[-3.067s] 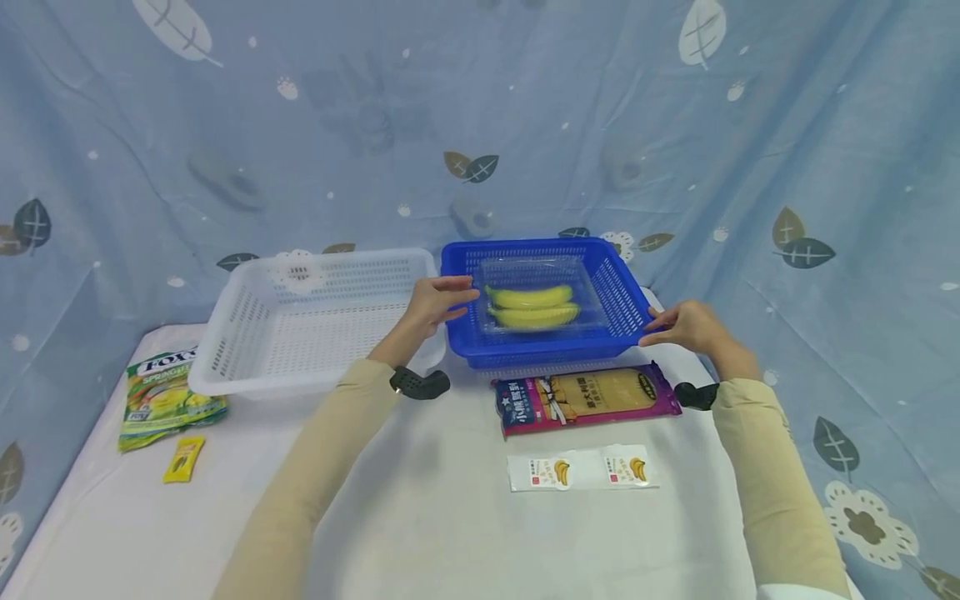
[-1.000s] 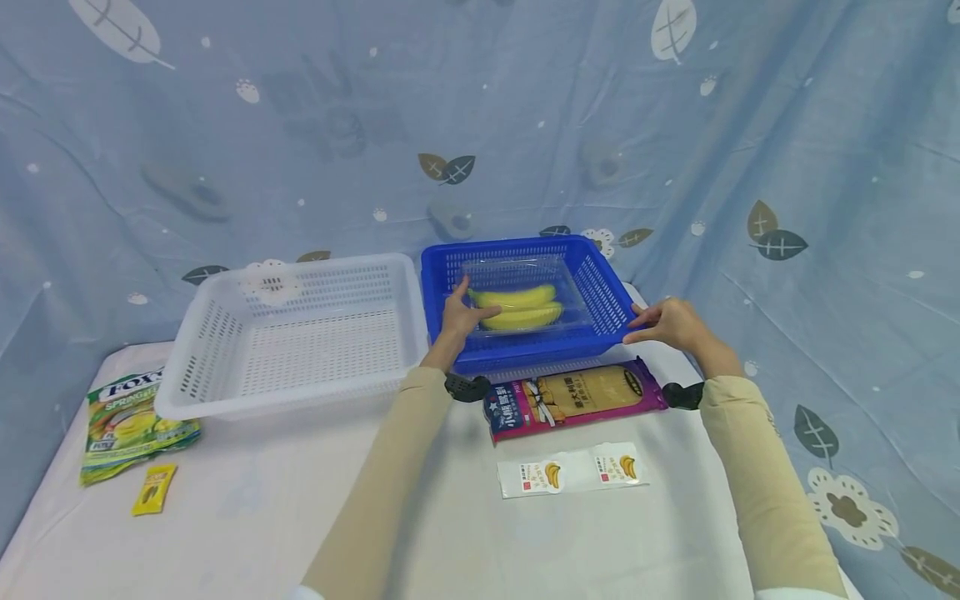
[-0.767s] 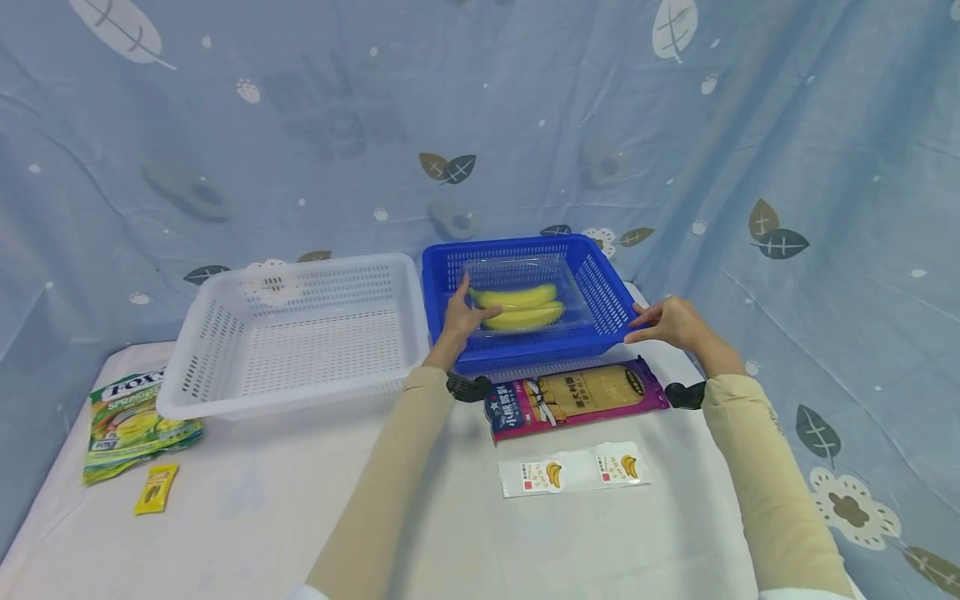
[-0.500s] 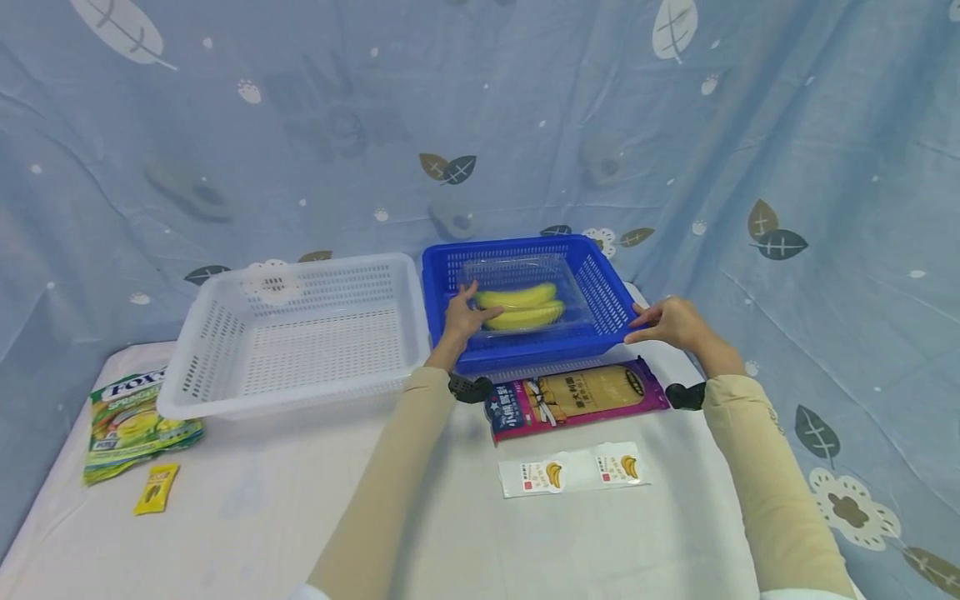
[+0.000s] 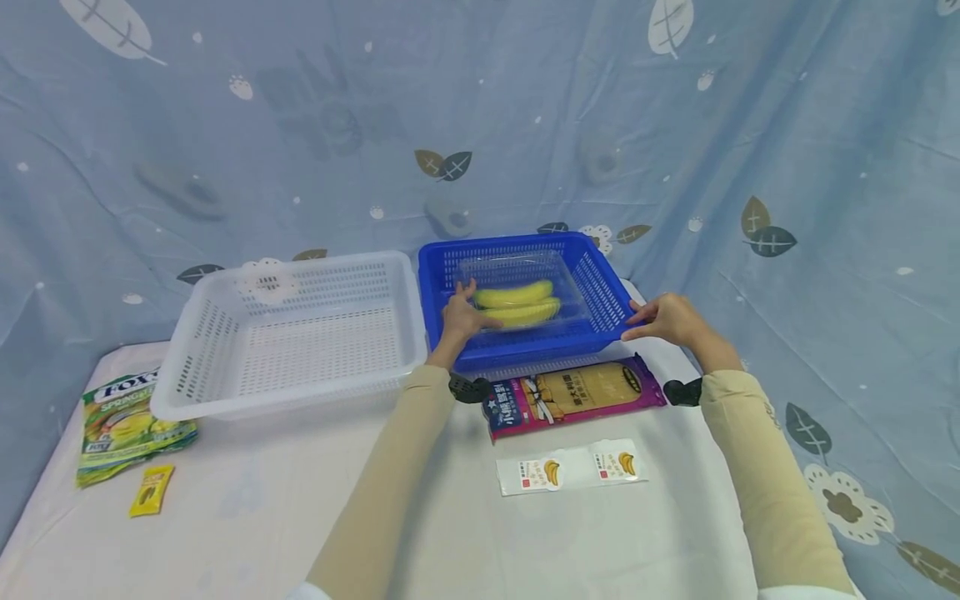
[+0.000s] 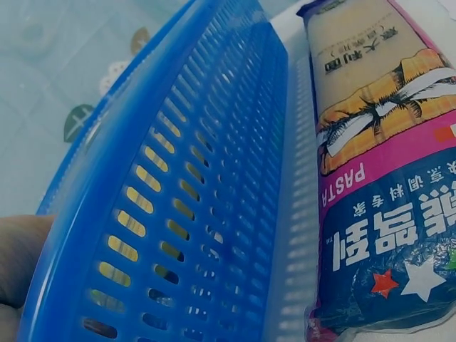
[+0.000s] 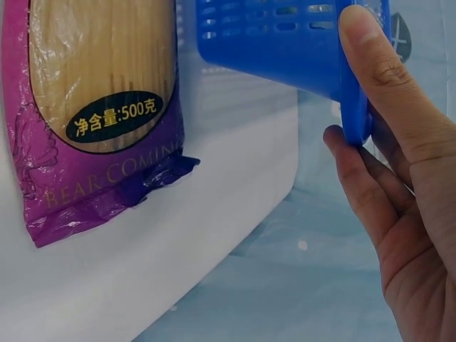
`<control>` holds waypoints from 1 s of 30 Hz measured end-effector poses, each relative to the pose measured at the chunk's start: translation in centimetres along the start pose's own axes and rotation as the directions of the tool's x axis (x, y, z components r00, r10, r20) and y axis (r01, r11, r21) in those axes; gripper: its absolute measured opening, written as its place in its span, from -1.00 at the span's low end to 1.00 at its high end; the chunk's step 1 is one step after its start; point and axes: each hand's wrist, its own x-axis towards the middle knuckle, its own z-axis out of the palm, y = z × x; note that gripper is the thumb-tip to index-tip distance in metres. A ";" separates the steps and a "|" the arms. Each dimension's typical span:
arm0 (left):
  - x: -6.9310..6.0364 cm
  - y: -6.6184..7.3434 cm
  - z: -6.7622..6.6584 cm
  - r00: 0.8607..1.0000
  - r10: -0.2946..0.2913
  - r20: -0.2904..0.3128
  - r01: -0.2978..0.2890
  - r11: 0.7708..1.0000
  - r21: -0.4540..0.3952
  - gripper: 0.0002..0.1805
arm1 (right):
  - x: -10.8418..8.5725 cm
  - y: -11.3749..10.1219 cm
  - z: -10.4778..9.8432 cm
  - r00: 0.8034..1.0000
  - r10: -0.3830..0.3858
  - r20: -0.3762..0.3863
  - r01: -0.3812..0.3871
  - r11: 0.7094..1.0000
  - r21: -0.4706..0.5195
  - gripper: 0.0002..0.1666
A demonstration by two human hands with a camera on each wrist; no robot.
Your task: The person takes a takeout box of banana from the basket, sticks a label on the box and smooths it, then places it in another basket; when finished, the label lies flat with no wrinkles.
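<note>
In the head view, a blue basket (image 5: 480, 360) holds a clear plastic box (image 5: 573, 287) with two bananas (image 5: 517, 293) in it. My left hand (image 5: 461, 321) reaches over the basket's near left side and grips the left end of the box, thumb toward the bananas and fingers on the far side. The left wrist view shows only part of that hand (image 6: 18, 263) behind the slotted basket wall. At the basket's right front corner, my right hand (image 5: 670, 321) pinches the rim; the right wrist view shows thumb above and fingers (image 7: 356, 182) below.
A white basket (image 5: 292, 392) stands left of the blue one. In front of the blue basket lies a pasta packet (image 5: 577, 396), then a strip of banana labels (image 5: 573, 468). A green Foxs bag (image 5: 127, 425) and a small yellow packet (image 5: 152, 490) lie far left.
My left hand has moved from the basket's left rim inward to the box, and its fingers have since bent more. My right hand stays at the basket corner. The head view has shifted slightly.
</note>
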 end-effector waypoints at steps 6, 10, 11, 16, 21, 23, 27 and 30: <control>0.2 -0.2 -0.3 0.999 0.015 -0.032 -0.017 0.998 -0.067 0.04 | 0.2 -0.2 0.0 1.000 0.012 0.006 -0.012 1.000 0.004 -0.58; 0.3 -0.2 -0.3 0.997 0.068 -0.046 -0.073 0.992 -0.103 -0.25 | 0.0 -0.5 -0.1 1.000 0.020 0.007 -0.021 1.000 0.005 -0.57; 0.3 -0.2 -0.2 0.995 0.090 -0.051 -0.095 0.989 -0.110 -0.34 | 0.0 -0.6 -0.2 1.000 0.019 0.008 -0.019 1.000 0.005 -0.57; 0.1 -0.3 -0.1 0.983 0.178 -0.051 -0.183 0.970 -0.160 -0.59 | -0.4 -0.7 -0.1 1.000 0.024 0.019 -0.024 1.000 0.004 -0.58; -0.1 -0.5 0.1 0.966 0.252 -0.051 -0.257 0.951 -0.172 -0.64 | -0.6 -0.5 -0.1 0.999 0.026 0.036 -0.027 1.000 0.007 -0.62; -0.1 -0.5 0.0 0.959 0.279 -0.052 -0.284 0.942 -0.179 -0.66 | -0.5 -0.4 0.0 0.999 0.031 0.036 -0.031 1.000 0.005 -0.60; 0.0 -0.3 -0.2 0.941 0.333 -0.061 -0.339 0.919 -0.202 -0.68 | -0.3 -0.5 0.0 0.999 0.047 0.021 -0.047 0.999 0.003 -0.56; 0.0 -0.1 -0.4 0.925 0.373 -0.079 -0.381 0.898 -0.219 -0.67 | -0.1 -0.6 -0.1 0.999 0.049 0.009 -0.049 0.999 -0.004 -0.54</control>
